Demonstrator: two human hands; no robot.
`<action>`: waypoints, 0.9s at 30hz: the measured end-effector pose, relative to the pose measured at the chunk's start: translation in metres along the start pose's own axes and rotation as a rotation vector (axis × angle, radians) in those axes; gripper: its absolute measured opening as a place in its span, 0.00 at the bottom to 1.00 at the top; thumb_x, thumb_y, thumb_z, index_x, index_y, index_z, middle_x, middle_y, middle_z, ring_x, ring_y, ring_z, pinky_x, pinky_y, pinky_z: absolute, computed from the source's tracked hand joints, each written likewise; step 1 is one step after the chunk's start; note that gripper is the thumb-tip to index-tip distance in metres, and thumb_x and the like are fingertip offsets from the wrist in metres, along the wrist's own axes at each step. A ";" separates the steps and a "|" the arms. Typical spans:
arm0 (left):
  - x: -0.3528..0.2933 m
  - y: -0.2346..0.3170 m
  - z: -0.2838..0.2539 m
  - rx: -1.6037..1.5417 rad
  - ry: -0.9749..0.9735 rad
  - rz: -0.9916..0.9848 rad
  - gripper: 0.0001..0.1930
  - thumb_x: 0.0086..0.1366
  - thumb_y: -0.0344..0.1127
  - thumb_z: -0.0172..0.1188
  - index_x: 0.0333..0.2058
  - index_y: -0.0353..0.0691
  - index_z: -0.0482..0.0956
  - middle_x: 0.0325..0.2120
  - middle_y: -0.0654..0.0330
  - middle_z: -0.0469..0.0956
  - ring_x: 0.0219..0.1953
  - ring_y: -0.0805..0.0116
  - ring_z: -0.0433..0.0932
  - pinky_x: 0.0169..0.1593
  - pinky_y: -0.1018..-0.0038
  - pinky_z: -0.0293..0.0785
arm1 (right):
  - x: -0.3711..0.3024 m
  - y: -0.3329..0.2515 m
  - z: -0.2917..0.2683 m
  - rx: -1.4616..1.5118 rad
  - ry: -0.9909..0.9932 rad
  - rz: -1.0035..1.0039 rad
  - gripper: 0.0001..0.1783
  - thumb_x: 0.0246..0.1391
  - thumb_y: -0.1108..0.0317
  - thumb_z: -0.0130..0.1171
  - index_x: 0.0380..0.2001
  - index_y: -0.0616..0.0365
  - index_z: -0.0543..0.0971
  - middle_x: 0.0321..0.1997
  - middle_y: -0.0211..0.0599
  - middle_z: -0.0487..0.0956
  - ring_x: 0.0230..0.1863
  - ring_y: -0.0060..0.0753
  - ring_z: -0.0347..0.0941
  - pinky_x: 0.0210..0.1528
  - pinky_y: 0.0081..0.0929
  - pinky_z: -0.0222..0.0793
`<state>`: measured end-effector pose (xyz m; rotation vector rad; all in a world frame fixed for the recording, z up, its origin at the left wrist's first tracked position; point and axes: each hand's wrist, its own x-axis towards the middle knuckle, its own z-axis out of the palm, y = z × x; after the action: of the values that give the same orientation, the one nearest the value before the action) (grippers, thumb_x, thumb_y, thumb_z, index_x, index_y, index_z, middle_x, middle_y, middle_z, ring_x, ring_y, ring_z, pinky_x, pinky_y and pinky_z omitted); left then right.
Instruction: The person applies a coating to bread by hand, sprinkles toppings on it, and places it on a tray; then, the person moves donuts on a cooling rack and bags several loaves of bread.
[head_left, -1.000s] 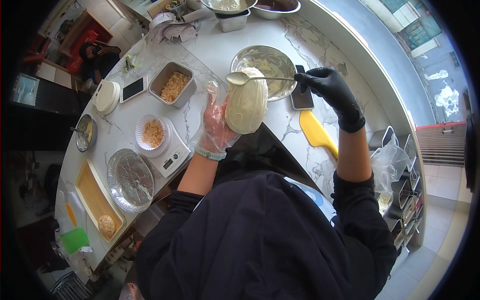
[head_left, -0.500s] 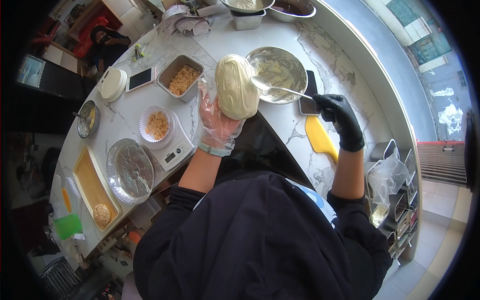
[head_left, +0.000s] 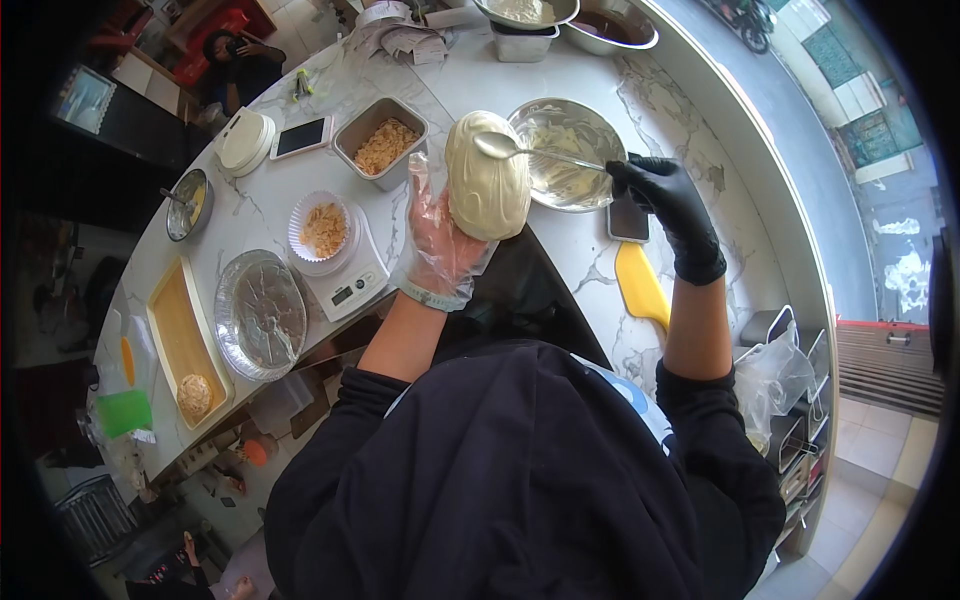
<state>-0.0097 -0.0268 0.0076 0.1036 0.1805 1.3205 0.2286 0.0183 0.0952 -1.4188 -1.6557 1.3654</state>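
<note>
Silver spoon (head_left: 497,146), cake (head_left: 490,195), roomy right counter (head_left: 690,110) edge

downward fisheye view from head

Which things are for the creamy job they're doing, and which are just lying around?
For the job:
cream-coated oval cake, in the left hand
metal spoon, in the right hand
smeared steel bowl
perhaps the flakes in the loaf pan

Seemingly just lying about:
white-framed phone
dark phone
loose papers
</note>
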 end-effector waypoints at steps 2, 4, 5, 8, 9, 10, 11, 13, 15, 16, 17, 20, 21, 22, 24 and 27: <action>-0.001 0.002 0.002 -0.009 0.009 0.049 0.40 0.58 0.66 0.39 0.57 0.36 0.56 0.55 0.51 0.61 0.55 0.54 0.63 0.58 0.57 0.59 | -0.008 0.006 -0.002 -0.002 -0.027 0.013 0.15 0.50 0.59 0.57 0.19 0.60 0.78 0.13 0.21 0.66 0.15 0.11 0.54 0.19 0.14 0.48; -0.003 0.005 -0.001 -0.079 -0.022 0.074 0.40 0.58 0.66 0.39 0.57 0.37 0.56 0.55 0.51 0.61 0.55 0.54 0.63 0.58 0.57 0.59 | -0.018 0.008 -0.007 -0.012 -0.047 0.016 0.15 0.50 0.60 0.57 0.19 0.60 0.77 0.12 0.20 0.64 0.13 0.11 0.51 0.17 0.15 0.43; -0.004 0.006 -0.003 -0.145 -0.054 0.086 0.40 0.58 0.66 0.40 0.57 0.37 0.56 0.55 0.51 0.61 0.55 0.54 0.63 0.58 0.56 0.59 | -0.020 0.010 -0.011 0.039 -0.014 0.012 0.15 0.51 0.60 0.56 0.18 0.61 0.77 0.11 0.20 0.62 0.13 0.11 0.49 0.17 0.15 0.41; -0.013 0.006 0.005 -0.139 -0.067 0.119 0.40 0.58 0.66 0.40 0.57 0.38 0.56 0.55 0.51 0.61 0.55 0.52 0.63 0.58 0.56 0.59 | -0.014 0.020 -0.033 0.143 0.110 0.046 0.14 0.50 0.62 0.57 0.17 0.61 0.78 0.11 0.19 0.63 0.13 0.08 0.48 0.16 0.14 0.39; -0.015 0.007 0.003 -0.142 -0.065 0.142 0.40 0.58 0.66 0.40 0.57 0.38 0.56 0.55 0.51 0.61 0.55 0.52 0.63 0.58 0.56 0.59 | -0.004 0.026 -0.039 0.046 0.138 0.062 0.14 0.50 0.63 0.56 0.17 0.62 0.78 0.12 0.20 0.66 0.13 0.10 0.50 0.16 0.14 0.42; -0.019 0.007 0.001 -0.201 -0.089 0.128 0.39 0.58 0.66 0.40 0.57 0.38 0.56 0.55 0.50 0.60 0.55 0.51 0.62 0.57 0.55 0.59 | 0.006 0.035 -0.040 -0.062 0.187 -0.002 0.15 0.50 0.62 0.56 0.17 0.62 0.78 0.12 0.22 0.68 0.13 0.12 0.53 0.17 0.16 0.46; -0.023 0.008 -0.001 -0.259 -0.112 0.117 0.39 0.58 0.65 0.39 0.57 0.39 0.56 0.55 0.50 0.60 0.55 0.51 0.62 0.57 0.55 0.59 | 0.017 0.047 -0.038 -0.168 0.231 -0.069 0.16 0.50 0.61 0.56 0.18 0.62 0.78 0.13 0.25 0.71 0.13 0.14 0.56 0.18 0.17 0.51; -0.035 0.007 0.002 -0.272 -0.134 0.130 0.39 0.58 0.65 0.39 0.57 0.39 0.56 0.55 0.50 0.60 0.56 0.50 0.62 0.57 0.55 0.59 | 0.042 0.086 -0.042 -0.449 0.211 -0.177 0.18 0.48 0.57 0.56 0.19 0.63 0.78 0.15 0.33 0.75 0.15 0.23 0.66 0.22 0.23 0.60; -0.054 0.011 0.003 -0.277 -0.145 0.166 0.39 0.58 0.65 0.38 0.57 0.39 0.57 0.55 0.50 0.60 0.56 0.49 0.61 0.57 0.55 0.59 | 0.050 0.095 -0.028 -0.750 0.210 -0.146 0.17 0.46 0.55 0.56 0.18 0.59 0.79 0.17 0.42 0.77 0.20 0.42 0.73 0.27 0.32 0.66; -0.066 0.012 0.004 -0.285 -0.116 0.213 0.39 0.59 0.65 0.38 0.57 0.38 0.57 0.55 0.50 0.60 0.56 0.49 0.61 0.57 0.55 0.59 | 0.050 0.094 -0.021 -0.914 0.232 -0.183 0.16 0.45 0.54 0.57 0.20 0.57 0.79 0.17 0.41 0.76 0.21 0.43 0.73 0.27 0.33 0.66; -0.077 0.015 0.006 -0.293 -0.087 0.258 0.39 0.59 0.65 0.37 0.57 0.38 0.57 0.56 0.49 0.59 0.56 0.49 0.61 0.57 0.55 0.59 | 0.049 0.090 -0.014 -1.074 0.260 -0.225 0.16 0.44 0.53 0.58 0.21 0.56 0.79 0.18 0.40 0.76 0.23 0.44 0.72 0.28 0.35 0.66; -0.123 0.029 -0.002 -0.247 -0.013 0.460 0.37 0.60 0.63 0.38 0.57 0.39 0.57 0.56 0.50 0.59 0.56 0.50 0.61 0.57 0.54 0.58 | 0.049 0.065 -0.007 -1.135 0.285 -0.391 0.17 0.40 0.54 0.62 0.30 0.54 0.77 0.24 0.37 0.75 0.27 0.41 0.70 0.30 0.37 0.64; -0.141 0.037 -0.006 -0.230 -0.017 0.544 0.36 0.61 0.62 0.38 0.57 0.39 0.57 0.56 0.50 0.59 0.57 0.51 0.61 0.57 0.53 0.58 | 0.050 0.055 0.000 -1.114 0.357 -0.544 0.13 0.43 0.60 0.62 0.30 0.56 0.76 0.25 0.37 0.75 0.27 0.38 0.71 0.32 0.33 0.65; -0.159 0.047 -0.012 -0.236 -0.006 0.549 0.36 0.61 0.62 0.38 0.57 0.39 0.57 0.56 0.50 0.59 0.57 0.51 0.61 0.57 0.53 0.58 | 0.051 0.040 0.010 -0.886 0.290 -0.558 0.11 0.45 0.63 0.60 0.30 0.57 0.76 0.26 0.38 0.75 0.28 0.36 0.72 0.33 0.30 0.66; -0.196 0.071 -0.022 -0.194 -0.107 0.741 0.34 0.61 0.58 0.40 0.58 0.39 0.55 0.57 0.52 0.58 0.57 0.52 0.60 0.58 0.52 0.56 | 0.054 0.008 0.045 -0.572 0.187 -0.563 0.07 0.48 0.68 0.57 0.31 0.58 0.77 0.28 0.40 0.76 0.30 0.32 0.73 0.33 0.25 0.67; -0.246 0.107 -0.024 0.066 0.494 1.090 0.34 0.61 0.56 0.42 0.59 0.39 0.53 0.58 0.52 0.56 0.59 0.53 0.57 0.59 0.52 0.52 | 0.048 -0.032 0.114 -0.525 0.014 -0.828 0.08 0.48 0.70 0.57 0.34 0.57 0.78 0.30 0.41 0.77 0.30 0.31 0.75 0.33 0.22 0.68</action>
<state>-0.1749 -0.2394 0.0209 -0.0937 0.6485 2.4177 0.1026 0.0281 0.0784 -0.7766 -2.3172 0.4682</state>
